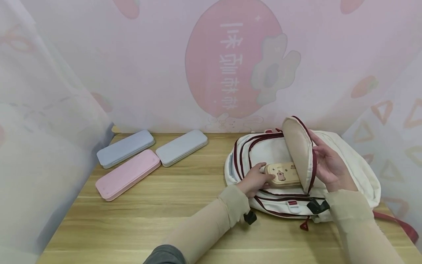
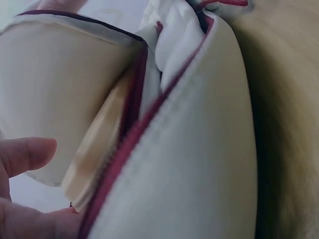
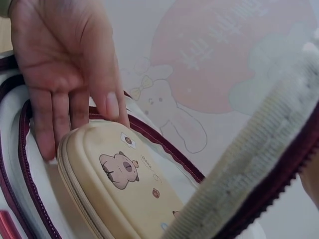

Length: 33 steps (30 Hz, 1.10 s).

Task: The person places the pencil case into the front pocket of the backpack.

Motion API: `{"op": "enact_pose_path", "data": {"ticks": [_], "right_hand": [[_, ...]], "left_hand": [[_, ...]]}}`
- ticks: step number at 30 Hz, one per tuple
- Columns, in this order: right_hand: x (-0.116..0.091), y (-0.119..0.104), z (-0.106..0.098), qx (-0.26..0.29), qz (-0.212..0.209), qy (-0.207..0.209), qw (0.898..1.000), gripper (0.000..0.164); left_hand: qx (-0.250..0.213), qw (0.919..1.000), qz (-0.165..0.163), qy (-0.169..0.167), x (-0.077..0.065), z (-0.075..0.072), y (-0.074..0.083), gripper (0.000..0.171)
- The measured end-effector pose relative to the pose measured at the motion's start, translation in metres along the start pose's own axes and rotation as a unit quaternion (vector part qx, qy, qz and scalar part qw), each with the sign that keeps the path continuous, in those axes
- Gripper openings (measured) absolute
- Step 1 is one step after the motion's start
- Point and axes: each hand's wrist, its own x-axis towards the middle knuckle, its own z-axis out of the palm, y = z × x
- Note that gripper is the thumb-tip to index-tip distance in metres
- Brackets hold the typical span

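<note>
Pencil case [image 1: 285,176] seems light, stiff, best held by its 2 sides; left hand [image 1: 254,179] spreads loosely, grip of right hand [image 1: 330,167] unclear

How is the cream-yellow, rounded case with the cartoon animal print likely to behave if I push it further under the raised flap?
The cream-yellow, rounded case is probably stiff, since its moulded edges hold a clean shape. Its surface looks smooth, so it may slide fairly readily. Its broad, flattish build makes rolling unlikely.
</note>
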Motion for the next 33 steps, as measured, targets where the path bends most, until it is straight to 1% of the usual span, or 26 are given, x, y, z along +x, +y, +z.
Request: {"op": "enact_pose_path", "data": {"ticks": [5, 12, 15, 19, 24, 29, 33], "right_hand": [[0.000, -0.002, -0.001, -0.002, 0.005, -0.010, 1.000, 0.052], [-0.002, -0.003, -0.001, -0.003, -0.002, 0.004, 1.000, 0.052], [-0.001, -0.003, -0.001, -0.002, -0.002, 0.003, 1.000, 0.052], [0.000, -0.002, -0.002, 0.002, 0.002, 0.008, 1.000, 0.052], [0.000, -0.001, -0.002, 0.009, -0.002, 0.009, 1.000, 0.052], [-0.001, -0.002, -0.003, 0.013, -0.004, -0.001, 1.000, 0.053], [-0.002, -0.003, -0.004, 0.009, -0.004, -0.006, 1.000, 0.054]], "left_hand": [[-0.005, 0.9999, 0.007, -0.013, -0.008, -0.005, 0.006, 0.063], [-0.004, 0.9993, 0.029, -0.021, -0.020, -0.015, 0.015, 0.061], [-0.016, 0.9991, 0.032, -0.023, -0.024, -0.019, 0.016, 0.059], [-0.037, 0.9987, 0.034, -0.011, -0.029, -0.025, 0.017, 0.057], [-0.048, 0.9977, 0.046, 0.011, -0.034, -0.034, 0.025, 0.055], [-0.058, 0.9971, 0.050, 0.002, -0.041, -0.044, 0.030, 0.055], [-0.070, 0.9965, 0.045, -0.005, -0.042, -0.054, 0.027, 0.056]]}}
